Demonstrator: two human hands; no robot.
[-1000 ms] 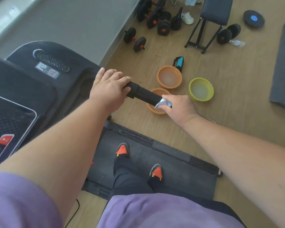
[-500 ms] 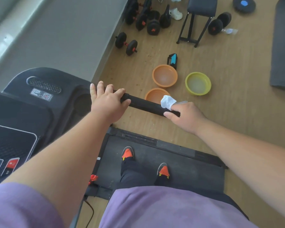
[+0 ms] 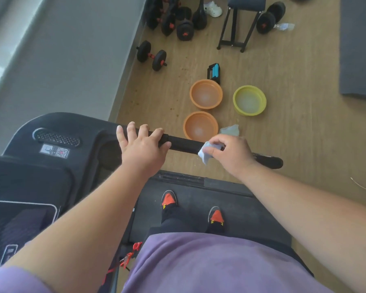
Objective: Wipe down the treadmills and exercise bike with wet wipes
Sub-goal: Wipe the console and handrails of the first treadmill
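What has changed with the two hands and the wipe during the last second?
The left hand loosened its grip and now rests with straight fingers on the handlebar. The right hand, which pinches the wet wipe, slid along the bar toward the console, so the bar's end shows. Both feet stay on the belt.
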